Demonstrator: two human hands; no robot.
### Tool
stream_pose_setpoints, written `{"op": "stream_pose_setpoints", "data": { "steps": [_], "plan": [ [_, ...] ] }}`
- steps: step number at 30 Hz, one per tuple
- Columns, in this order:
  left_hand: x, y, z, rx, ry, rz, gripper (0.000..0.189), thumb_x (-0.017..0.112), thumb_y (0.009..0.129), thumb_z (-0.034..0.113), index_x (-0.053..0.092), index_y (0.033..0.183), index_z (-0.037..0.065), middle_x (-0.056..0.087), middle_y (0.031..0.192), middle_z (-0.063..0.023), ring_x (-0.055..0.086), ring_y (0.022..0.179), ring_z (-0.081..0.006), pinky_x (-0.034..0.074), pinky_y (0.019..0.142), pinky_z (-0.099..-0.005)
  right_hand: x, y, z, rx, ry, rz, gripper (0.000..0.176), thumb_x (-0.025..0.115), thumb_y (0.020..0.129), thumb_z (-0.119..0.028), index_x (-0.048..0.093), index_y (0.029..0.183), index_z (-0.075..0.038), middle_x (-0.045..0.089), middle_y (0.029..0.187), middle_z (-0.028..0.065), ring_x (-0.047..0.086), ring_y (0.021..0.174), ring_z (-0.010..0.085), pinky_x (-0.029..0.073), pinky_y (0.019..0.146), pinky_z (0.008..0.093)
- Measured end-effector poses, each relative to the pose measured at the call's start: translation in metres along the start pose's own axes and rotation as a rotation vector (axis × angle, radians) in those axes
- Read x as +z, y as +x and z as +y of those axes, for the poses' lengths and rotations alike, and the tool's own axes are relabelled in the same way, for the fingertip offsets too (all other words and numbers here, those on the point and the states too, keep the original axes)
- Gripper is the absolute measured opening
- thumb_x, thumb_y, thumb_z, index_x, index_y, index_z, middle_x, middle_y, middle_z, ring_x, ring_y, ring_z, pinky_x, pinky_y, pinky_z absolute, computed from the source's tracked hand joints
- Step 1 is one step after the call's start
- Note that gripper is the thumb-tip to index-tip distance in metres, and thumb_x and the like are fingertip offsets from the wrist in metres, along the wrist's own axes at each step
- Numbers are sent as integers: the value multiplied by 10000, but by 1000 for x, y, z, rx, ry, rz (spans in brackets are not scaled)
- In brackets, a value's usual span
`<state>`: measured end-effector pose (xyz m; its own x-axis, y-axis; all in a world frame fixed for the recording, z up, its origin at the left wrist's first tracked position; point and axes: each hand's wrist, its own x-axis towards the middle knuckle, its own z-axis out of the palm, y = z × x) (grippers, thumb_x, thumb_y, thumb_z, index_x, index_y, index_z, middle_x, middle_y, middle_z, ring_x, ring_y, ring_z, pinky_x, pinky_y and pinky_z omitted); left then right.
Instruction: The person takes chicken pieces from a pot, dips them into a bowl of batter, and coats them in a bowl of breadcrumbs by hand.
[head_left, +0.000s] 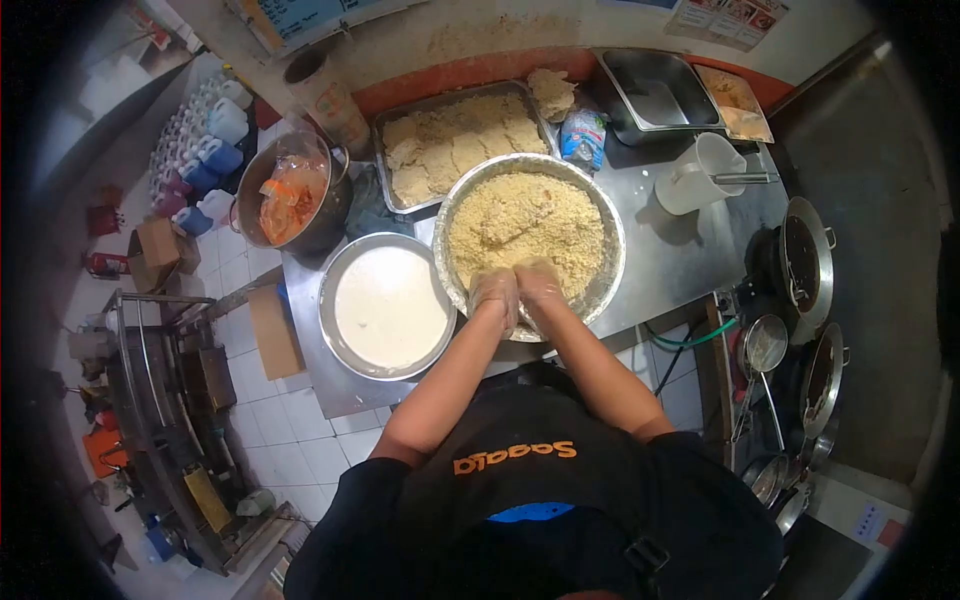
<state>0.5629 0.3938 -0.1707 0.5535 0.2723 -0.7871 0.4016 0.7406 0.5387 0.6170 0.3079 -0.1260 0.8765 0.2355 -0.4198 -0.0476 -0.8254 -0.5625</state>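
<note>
Left hand (494, 292), right hand (539, 284) adjacent, at near edge of crumbs (524, 222); finger closure unclear.

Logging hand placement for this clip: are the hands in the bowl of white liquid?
No, the left hand and right hand are at the near side of the bowl of yellowish crumbs.

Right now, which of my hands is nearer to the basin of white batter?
Left. Your left hand is at the near side of the crumb bowl, just right of the batter basin; your right hand is beside it, farther right.
</note>
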Motion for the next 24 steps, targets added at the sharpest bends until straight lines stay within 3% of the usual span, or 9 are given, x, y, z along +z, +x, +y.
{"op": "stream_pose_setpoints", "data": {
  "steps": [2, 3, 7, 9, 12, 16, 18, 20, 24],
  "plan": [
    [-40, 48, -26, 306, 728, -90, 188, 542, 850, 204, 600, 995, 98, 585, 843, -60, 558, 693, -230, 484, 638, -351, -21, -5, -13, 261, 777, -361, 226, 598, 779, -209, 607, 911, -27, 612, 974, 158, 588, 855, 249, 468, 726, 407],
    [-66, 82, -42, 531, 1145, -86, 205, 543, 866, 215, 613, 1018, 98, 602, 875, -57, 577, 724, -231, 498, 670, -348, -34, -10, -20, 260, 782, -362, 226, 598, 779, -209, 607, 911, -27, 612, 974, 158, 588, 855, 249, 468, 726, 407],
    [33, -131, 91, 148, -239, -47, 212, 515, 902, 216, 583, 1056, 86, 574, 898, -36, 540, 821, -179, 461, 720, -321, -99, -24, -40, 345, 1372, -179, 114, 614, 761, -174, 568, 802, -77, 532, 779, 72, 490, 697, 206, 424, 612, 364],
    [28, -119, 84, 185, -214, 11, 198, 524, 884, 205, 575, 1032, 83, 559, 882, -39, 528, 822, -169, 450, 728, -311, -106, -24, -40, 359, 1429, -118, 103, 613, 754, -162, 559, 783, -79, 518, 753, 67, 488, 689, 210, 425, 612, 375],
    [6, -64, 50, 277, 46, 81, 193, 513, 845, 186, 559, 987, 65, 531, 853, -54, 502, 790, -161, 440, 696, -310, -97, -28, -34, 206, 893, 119, 83, 597, 757, -157, 566, 772, -82, 542, 762, 71, 525, 709, 214, 451, 636, 390],
    [30, -69, 47, -69, 14, 221, 165, 499, 828, 149, 555, 961, 70, 529, 840, -76, 489, 734, -180, 415, 578, -327, -23, -11, -21, 216, 410, 37, 98, 600, 739, -174, 556, 726, -88, 567, 765, 85, 536, 706, 211, 434, 596, 363],
    [-4, 4, 6, -103, 85, -176, 168, 536, 859, 211, 553, 981, 96, 550, 940, -69, 508, 815, -183, 454, 655, -348, -16, -13, -17, 224, 292, 14, 103, 601, 734, -178, 553, 714, -89, 574, 765, 88, 539, 705, 210, 430, 586, 357],
    [17, -48, 31, -52, -35, -104, 207, 526, 884, 222, 547, 1043, 92, 553, 966, -61, 514, 830, -176, 464, 683, -350, -28, -14, -14, 287, 1153, -232, 75, 603, 732, -157, 547, 719, -110, 581, 763, 77, 536, 686, 183, 405, 557, 344],
    [27, -101, 69, 243, -290, -78, 320, 509, 930, 202, 513, 1223, 73, 560, 988, -40, 530, 854, -172, 477, 781, -323, -91, -24, -27, 315, 1510, -316, 61, 589, 749, -101, 538, 741, -134, 564, 749, 40, 511, 658, 140, 375, 527, 310]
  ]
}}
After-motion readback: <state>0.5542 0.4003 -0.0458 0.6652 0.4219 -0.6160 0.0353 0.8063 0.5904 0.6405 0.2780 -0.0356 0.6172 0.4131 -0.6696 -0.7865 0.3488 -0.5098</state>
